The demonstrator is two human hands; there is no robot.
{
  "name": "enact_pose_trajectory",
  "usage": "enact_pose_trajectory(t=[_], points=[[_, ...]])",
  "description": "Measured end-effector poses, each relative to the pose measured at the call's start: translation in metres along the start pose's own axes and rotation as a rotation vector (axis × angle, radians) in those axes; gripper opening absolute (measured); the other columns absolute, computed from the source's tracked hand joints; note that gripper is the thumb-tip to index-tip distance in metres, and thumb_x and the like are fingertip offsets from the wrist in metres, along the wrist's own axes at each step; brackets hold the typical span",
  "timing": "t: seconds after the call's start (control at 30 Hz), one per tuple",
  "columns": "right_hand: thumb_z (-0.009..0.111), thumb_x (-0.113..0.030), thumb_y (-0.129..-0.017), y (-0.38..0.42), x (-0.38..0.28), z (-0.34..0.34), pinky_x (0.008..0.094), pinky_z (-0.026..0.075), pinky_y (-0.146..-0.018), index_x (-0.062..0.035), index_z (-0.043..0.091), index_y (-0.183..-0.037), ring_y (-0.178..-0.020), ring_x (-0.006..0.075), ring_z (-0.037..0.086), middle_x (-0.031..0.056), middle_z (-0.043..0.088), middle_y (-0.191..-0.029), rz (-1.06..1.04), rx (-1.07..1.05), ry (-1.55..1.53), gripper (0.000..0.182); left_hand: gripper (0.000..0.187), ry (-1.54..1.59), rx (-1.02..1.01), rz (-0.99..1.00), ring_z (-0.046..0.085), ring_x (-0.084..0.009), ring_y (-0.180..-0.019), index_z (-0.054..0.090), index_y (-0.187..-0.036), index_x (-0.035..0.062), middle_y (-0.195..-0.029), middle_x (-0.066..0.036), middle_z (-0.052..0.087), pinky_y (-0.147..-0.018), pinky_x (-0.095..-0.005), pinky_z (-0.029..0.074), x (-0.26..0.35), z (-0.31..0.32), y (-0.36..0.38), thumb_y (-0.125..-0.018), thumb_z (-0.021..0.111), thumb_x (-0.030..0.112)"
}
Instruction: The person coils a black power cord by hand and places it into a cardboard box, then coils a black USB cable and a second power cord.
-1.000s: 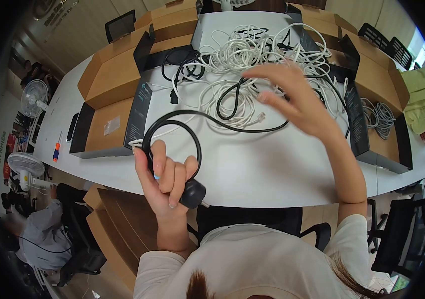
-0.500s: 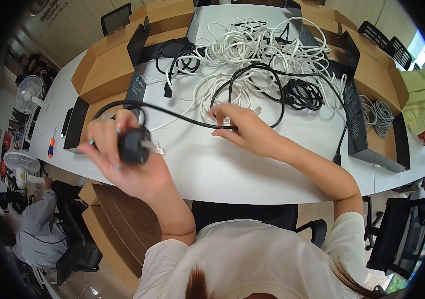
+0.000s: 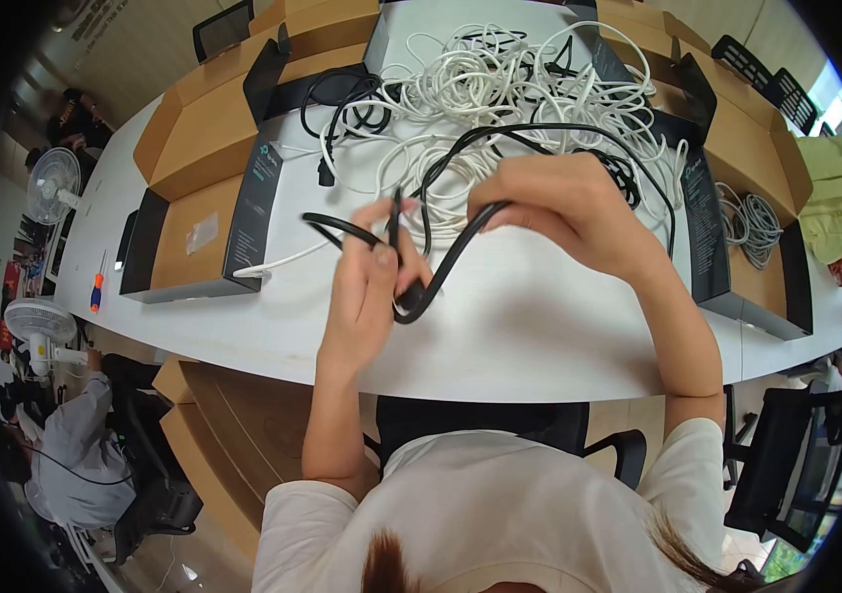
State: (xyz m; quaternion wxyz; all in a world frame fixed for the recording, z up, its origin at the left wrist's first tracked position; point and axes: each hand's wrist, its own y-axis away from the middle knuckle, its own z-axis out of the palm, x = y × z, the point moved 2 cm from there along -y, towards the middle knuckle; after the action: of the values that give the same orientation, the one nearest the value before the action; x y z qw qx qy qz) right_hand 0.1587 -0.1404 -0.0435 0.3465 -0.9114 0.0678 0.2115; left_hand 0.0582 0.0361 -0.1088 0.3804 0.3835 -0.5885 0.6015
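**Inspector:** White table [image 3: 540, 336] runs across the middle of the frame, with open cardboard boxes [image 3: 206, 148] along its far and side edges. A tangled heap of white cables [image 3: 500, 89] fills the upper centre. Report the hands.

**Assistant:** Left hand [image 3: 367, 296], centre of frame, is closed around folded loops of the black power cable [image 3: 441, 272], thumb pressed on top. Right hand [image 3: 559, 208], just right of centre, has its fingers curled over the same cable where it bends upward. The cable is off the table between the two hands; its remaining length arcs toward the upper right, over the white heap.

**Inspector:** Handling assessment?

**Assistant:** Judged light and flexible, though with some spring: the loops stand open rather than lying limp. The jacket appears smooth, so loops could slip if the hold loosens. Not fragile. Best hold, in my judgement, is across the gathered loops where they cross, as the left hand has it. The plug end is not clearly visible.

**Inspector:** Anything else nearby?

**Assistant:** A second black cable [image 3: 347, 104] lies at upper left of the heap.
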Motion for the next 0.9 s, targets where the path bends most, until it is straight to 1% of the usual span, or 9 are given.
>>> enact_pose_trajectory(t=[0.17, 0.27, 0.4, 0.43, 0.57, 0.73, 0.77, 0.83, 0.9], points=[[0.064, -0.020, -0.080, 0.001, 0.010, -0.003, 0.0312, 0.043, -0.054, -0.0046, 0.062, -0.088, -0.062, 0.0261, 0.056, 0.0087, 0.062, -0.076, 0.027, 0.158, 0.003, 0.018, 0.076, 0.383, -0.194, -0.232, 0.051, -0.0119, -0.038, 0.042, -0.103, -0.0012, -0.050, 0.006, 0.037, -0.058, -0.0220, 0.047, 0.008, 0.016, 0.012, -0.071, 0.060, 0.065], [0.065, -0.021, -0.079, 0.002, 0.009, 0.001, 0.0310, 0.043, -0.053, -0.0049, 0.063, -0.086, -0.061, 0.0255, 0.056, 0.0080, 0.061, -0.074, 0.083, 0.161, 0.069, 0.018, 0.066, 0.837, -0.336, -0.265, 0.050, -0.0111, -0.036, 0.041, -0.093, 0.0053, -0.052, 0.004, 0.041, -0.057, -0.0221, 0.047, -0.005, 0.018, 0.017, -0.071, 0.060, 0.065], [0.065, -0.026, -0.079, 0.005, 0.012, 0.012, 0.0319, 0.041, -0.051, -0.0052, 0.063, -0.083, -0.057, 0.0245, 0.053, 0.0076, 0.058, -0.068, 0.146, 0.171, 0.035, 0.021, 0.058, 0.914, -0.301, -0.167, 0.048, -0.0078, -0.035, 0.038, -0.088, 0.0117, -0.055, 0.003, 0.046, -0.054, -0.0218, 0.045, 0.001, 0.029, 0.019, -0.073, 0.058, 0.064], [0.065, -0.013, -0.080, 0.006, 0.013, 0.011, 0.0251, 0.034, -0.045, -0.0026, 0.063, -0.086, -0.051, 0.0154, 0.046, 0.0054, 0.058, -0.071, 0.129, 0.139, 0.048, 0.012, 0.056, 0.953, -0.285, -0.120, 0.047, -0.0068, -0.035, 0.038, -0.089, 0.0128, -0.057, 0.003, 0.049, -0.053, -0.0207, 0.043, 0.003, 0.031, 0.017, -0.074, 0.057, 0.063], [0.064, -0.014, -0.081, 0.009, 0.021, 0.018, 0.0249, 0.035, -0.045, -0.0027, 0.062, -0.086, -0.052, 0.0146, 0.049, 0.0061, 0.059, -0.070, 0.177, 0.107, 0.089, 0.012, 0.028, 1.523, -0.562, 0.088, 0.057, -0.0090, -0.045, 0.053, -0.086, 0.0087, -0.056, 0.003, 0.062, -0.071, -0.0239, 0.038, 0.008, 0.025, -0.008, -0.086, 0.059, 0.036], [0.064, -0.014, -0.081, 0.012, 0.029, 0.037, 0.0237, 0.038, -0.045, -0.0049, 0.064, -0.085, -0.056, 0.0146, 0.058, 0.0053, 0.061, -0.071, 0.336, -0.132, -0.179, 0.010, 0.024, 1.839, -0.184, 0.278, 0.060, -0.0057, -0.056, 0.056, -0.080, 0.0130, -0.061, 0.006, 0.063, -0.089, -0.0264, 0.032, 0.051, 0.019, -0.008, -0.082, 0.063, 0.036], [0.065, -0.017, -0.081, 0.011, 0.025, 0.034, 0.0286, 0.049, -0.067, -0.0078, 0.064, -0.084, -0.069, 0.0171, 0.062, 0.0046, 0.063, -0.077, 0.451, -0.266, -0.244, 0.010, 0.020, 1.973, -0.030, 0.280, 0.058, -0.0017, -0.059, 0.057, -0.079, 0.0156, -0.063, 0.009, 0.062, -0.093, -0.0246, 0.030, 0.065, 0.019, -0.008, -0.082, 0.063, 0.034], [0.064, -0.019, -0.081, 0.016, 0.028, 0.041, 0.0358, 0.042, -0.087, -0.0089, 0.064, -0.081, -0.078, 0.0189, 0.062, 0.0049, 0.064, -0.081, 0.201, -0.280, -0.018, 0.010, 0.018, 1.710, 0.061, 0.321, 0.057, 0.0033, -0.070, 0.057, -0.081, 0.0164, -0.064, 0.013, 0.061, -0.098, -0.0255, 0.027, 0.069, 0.005, -0.009, -0.085, 0.058, 0.034], [0.062, -0.022, -0.082, 0.019, 0.027, 0.048, 0.0452, 0.021, -0.109, -0.0103, 0.062, -0.083, -0.090, 0.0210, 0.059, 0.0044, 0.063, -0.085, 0.139, -0.416, 0.066, 0.011, 0.026, 1.402, 0.223, 0.385, 0.056, 0.0037, -0.083, 0.055, -0.090, 0.0134, -0.063, 0.012, 0.060, -0.103, -0.0282, 0.027, 0.063, -0.007, -0.009, -0.088, 0.052, 0.039]])
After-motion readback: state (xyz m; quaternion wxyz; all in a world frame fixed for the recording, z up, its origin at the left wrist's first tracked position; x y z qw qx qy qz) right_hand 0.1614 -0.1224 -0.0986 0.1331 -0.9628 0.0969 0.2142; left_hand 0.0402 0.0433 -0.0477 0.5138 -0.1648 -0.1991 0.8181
